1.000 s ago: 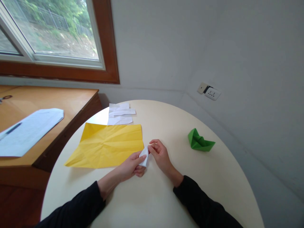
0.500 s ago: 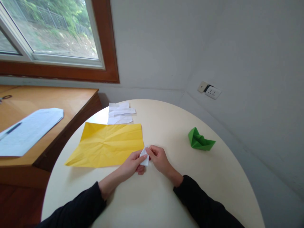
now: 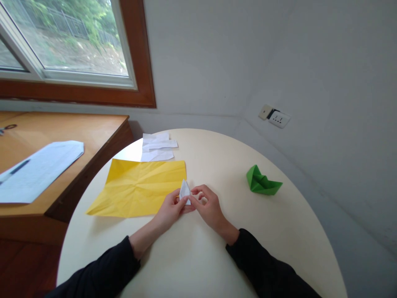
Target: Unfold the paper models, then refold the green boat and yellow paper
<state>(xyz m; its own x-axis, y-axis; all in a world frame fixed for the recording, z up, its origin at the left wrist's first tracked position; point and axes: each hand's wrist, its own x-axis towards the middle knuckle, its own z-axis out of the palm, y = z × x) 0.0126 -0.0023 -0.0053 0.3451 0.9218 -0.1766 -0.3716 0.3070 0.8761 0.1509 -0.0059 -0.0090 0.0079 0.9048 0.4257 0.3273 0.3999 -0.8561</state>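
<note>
1. Two arms in black sleeves come in from the near edge of the round cream-white counter (image 3: 198, 265) and meet near its middle.
2. The left hand (image 3: 170, 209) is closed in a pinch on the small folded piece of white paper (image 3: 185, 191), thumb and fingers pressed to its lower left side.
3. The right hand (image 3: 208, 205) is closed on the same paper from the right, its fingertips gripping the lower edge and touching those of the left hand.
4. The small folded white paper stands upright between the two hands, its pointed tip up, just above the counter near its middle and right beside the near right corner of the yellow sheet.
5. The large creased yellow sheet of paper (image 3: 139, 188) lies flat on the left half of the counter, its left corner close to the counter's left edge.
6. A green folded paper boat (image 3: 262, 182) sits on the right side of the counter, well apart from the hands and toward the right edge.
7. Several white paper strips (image 3: 157, 147) lie in a loose pile at the far left edge of the counter, just beyond the yellow sheet.
8. Left of the round counter stands a wooden desk (image 3: 77, 132) carrying a white printed sheet (image 3: 37, 167).
9. Beyond it are a wood-framed window (image 3: 93, 54) and, on the grey wall to the right, a white wall socket (image 3: 277, 118).
</note>
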